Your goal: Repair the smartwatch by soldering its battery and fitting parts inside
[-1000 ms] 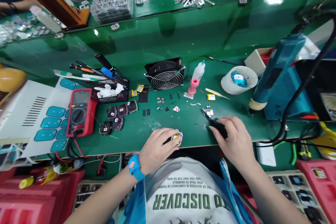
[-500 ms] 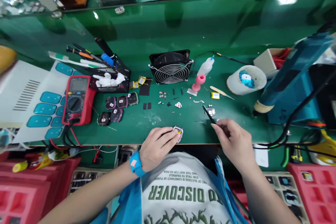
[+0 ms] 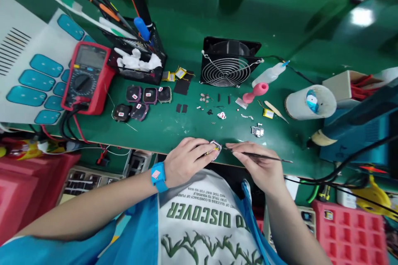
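My left hand (image 3: 188, 161), a blue band on its wrist, holds a small open watch case (image 3: 217, 151) at the bench's front edge. Something yellow shows inside the case, and my fingertips cover part of it. Just right of it, my right hand (image 3: 261, 165) grips a slim dark pen-like tool (image 3: 264, 156). Its thin end points left, close to the case; whether it touches I cannot tell. Its other end sticks out to the right. Beyond the right hand lies a small silvery part (image 3: 257, 131). Several dark square watch bodies (image 3: 150, 95) with stickers sit at the left.
A red multimeter (image 3: 85, 78) and a black tool holder (image 3: 139, 75) stand at left. Behind the loose parts is a black fan (image 3: 228, 66). A pink-based stand (image 3: 255, 92), clear bottle (image 3: 270, 75), white tub (image 3: 307, 105) and blue hot-air tool (image 3: 351, 112) are at right.
My right hand has moved left and nearer me, bringing the tool from beside the silvery part to the watch case. The tool now lies nearly level. The view has shifted downward and turned.
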`<state>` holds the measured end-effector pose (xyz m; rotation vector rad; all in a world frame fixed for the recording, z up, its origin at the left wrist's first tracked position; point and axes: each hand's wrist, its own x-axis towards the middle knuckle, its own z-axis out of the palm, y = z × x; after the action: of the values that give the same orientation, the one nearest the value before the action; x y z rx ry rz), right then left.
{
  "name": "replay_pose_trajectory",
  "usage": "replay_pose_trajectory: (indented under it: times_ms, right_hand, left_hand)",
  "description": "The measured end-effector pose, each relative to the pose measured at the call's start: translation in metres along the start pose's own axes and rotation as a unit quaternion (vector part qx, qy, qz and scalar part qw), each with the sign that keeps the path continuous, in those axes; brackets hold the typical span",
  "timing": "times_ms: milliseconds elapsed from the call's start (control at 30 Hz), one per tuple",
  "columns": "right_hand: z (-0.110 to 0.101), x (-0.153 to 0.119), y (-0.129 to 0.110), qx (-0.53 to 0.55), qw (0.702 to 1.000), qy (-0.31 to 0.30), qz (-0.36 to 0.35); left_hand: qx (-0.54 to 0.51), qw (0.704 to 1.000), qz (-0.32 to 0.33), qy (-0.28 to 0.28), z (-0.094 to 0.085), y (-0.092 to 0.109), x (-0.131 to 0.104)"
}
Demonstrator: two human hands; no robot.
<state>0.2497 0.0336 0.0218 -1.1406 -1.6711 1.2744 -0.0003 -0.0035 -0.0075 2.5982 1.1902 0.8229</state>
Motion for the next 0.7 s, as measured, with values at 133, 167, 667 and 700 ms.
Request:
replay_pose_trajectory:
  times_ms: [133,167,667,700]
  right_hand:
    - [0.010,0.009,-0.003,-0.022,0.999,-0.037,-0.024]
    - [0.010,0.010,-0.003,-0.032,0.998,-0.039,-0.029]
    - [0.013,0.009,-0.006,-0.053,0.998,-0.012,-0.030]
    - [0.013,0.009,-0.005,-0.047,0.998,-0.009,-0.031]
  left_hand:
    - [0.001,1.000,-0.003,-0.021,-0.002,0.000,0.001]
    - [0.005,1.000,-0.002,-0.020,-0.003,0.001,0.001]
    - [0.029,0.998,0.006,-0.058,-0.003,0.002,0.000]
    - [0.032,0.997,0.004,-0.064,-0.003,0.002,0.000]
